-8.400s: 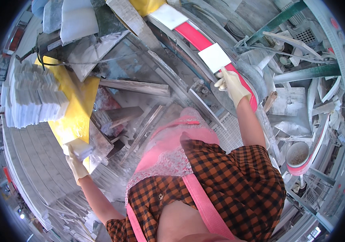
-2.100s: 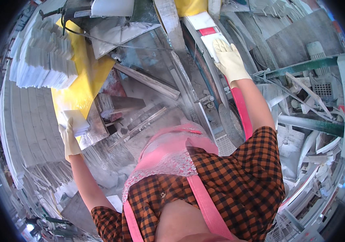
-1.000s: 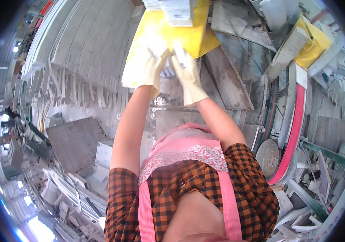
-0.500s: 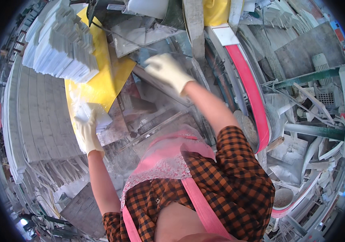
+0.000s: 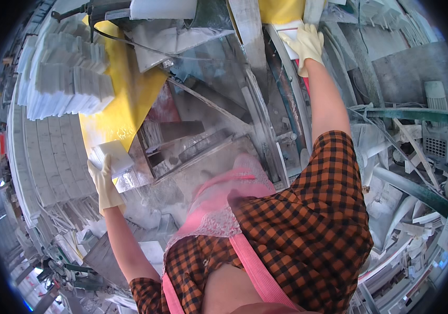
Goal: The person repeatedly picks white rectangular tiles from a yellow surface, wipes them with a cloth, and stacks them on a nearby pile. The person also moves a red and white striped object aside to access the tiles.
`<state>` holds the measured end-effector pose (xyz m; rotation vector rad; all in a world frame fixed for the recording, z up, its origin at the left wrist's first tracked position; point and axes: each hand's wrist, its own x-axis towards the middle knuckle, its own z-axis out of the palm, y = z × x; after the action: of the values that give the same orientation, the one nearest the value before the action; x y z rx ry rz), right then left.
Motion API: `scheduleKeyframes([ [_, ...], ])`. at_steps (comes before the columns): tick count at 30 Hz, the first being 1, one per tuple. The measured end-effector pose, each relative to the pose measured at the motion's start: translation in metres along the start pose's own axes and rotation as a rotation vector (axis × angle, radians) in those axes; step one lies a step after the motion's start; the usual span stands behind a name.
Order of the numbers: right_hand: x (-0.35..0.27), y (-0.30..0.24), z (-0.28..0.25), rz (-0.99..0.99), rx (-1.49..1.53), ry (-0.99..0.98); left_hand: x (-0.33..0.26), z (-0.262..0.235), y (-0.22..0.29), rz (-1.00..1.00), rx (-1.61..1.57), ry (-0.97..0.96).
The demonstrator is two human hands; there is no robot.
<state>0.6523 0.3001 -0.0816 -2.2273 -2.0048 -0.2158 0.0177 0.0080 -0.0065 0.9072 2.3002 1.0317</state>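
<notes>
My left hand (image 5: 104, 184), in a pale yellow glove, grips a small white stone block (image 5: 112, 155) at the lower edge of a yellow table (image 5: 124, 104). A stack of several white stone tiles (image 5: 62, 78) stands on that table, up and to the left. My right hand (image 5: 305, 43), also gloved, reaches far up and lies on a white tile (image 5: 290, 43) resting on a pink and red rail (image 5: 303, 78) at the top right. Between both arms a dusty grey machine frame (image 5: 224, 131) shows.
Rows of white stone slabs (image 5: 41, 162) stand on edge at the left. Broken stone offcuts and rubble (image 5: 417, 172) pile up at the right beside green metal bars (image 5: 417, 112). A dark power tool with its cable (image 5: 98, 10) lies at the top.
My right hand has gone from the middle of the machine up and right onto the white tile on the rail. My left hand stays on the white block at the yellow table's edge.
</notes>
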Motion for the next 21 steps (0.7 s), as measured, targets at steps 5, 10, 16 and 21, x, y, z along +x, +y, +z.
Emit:
scheduleKeyframes([
  [5,-0.005,-0.004,0.003,-0.024,0.051,0.047,0.006,0.0,-0.005,0.0,-0.019,0.015],
  [10,-0.021,-0.005,-0.001,-0.009,0.249,0.051,0.007,0.003,-0.001,0.001,0.006,0.028],
  [16,-0.03,-0.003,-0.014,-0.062,0.334,-0.027,-0.004,0.0,0.005,0.007,-0.103,-0.022],
  [21,-0.047,0.012,-0.02,-0.148,0.215,-0.062,0.001,0.001,0.008,0.016,-0.059,-0.022],
])
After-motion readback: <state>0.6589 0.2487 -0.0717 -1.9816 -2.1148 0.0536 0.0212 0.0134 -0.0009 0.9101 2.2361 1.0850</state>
